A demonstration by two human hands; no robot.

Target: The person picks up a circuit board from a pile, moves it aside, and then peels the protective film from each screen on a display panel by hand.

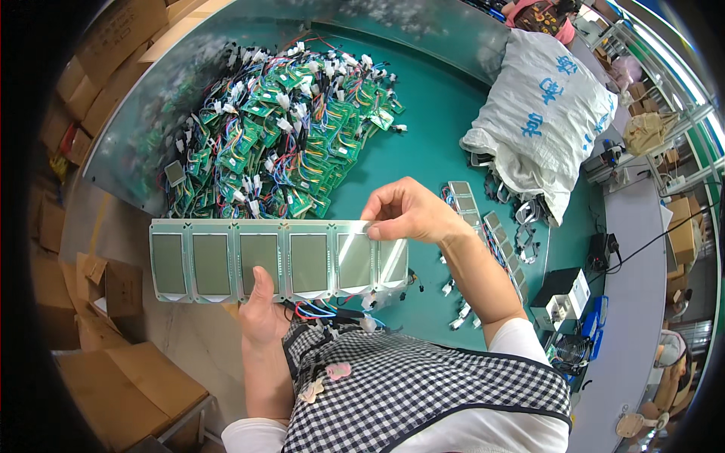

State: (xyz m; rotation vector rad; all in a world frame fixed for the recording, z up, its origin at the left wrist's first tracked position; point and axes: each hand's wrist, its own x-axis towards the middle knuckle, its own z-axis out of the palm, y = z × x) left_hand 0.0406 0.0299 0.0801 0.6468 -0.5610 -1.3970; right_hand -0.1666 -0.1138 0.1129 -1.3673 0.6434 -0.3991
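Note:
A long green circuit-board panel [310,260] with several grey LCD screens in a row is held up in front of me, screens facing me. My left hand [263,308] grips its lower edge, thumb pressed on a screen and fingers hidden behind. At the top edge near the right end, my right hand [408,213] pinches the panel between thumb and fingers. Coloured wires with white connectors [368,323] hang below it, close to my checked apron [423,377].
A large heap of wired green circuit boards [279,136] covers the green table's far left. Similar screen panels [504,249] lie on the right, near a white woven sack [540,113]. Beyond them is a black-and-white box [563,298]. Cardboard boxes [132,385] stand at the left.

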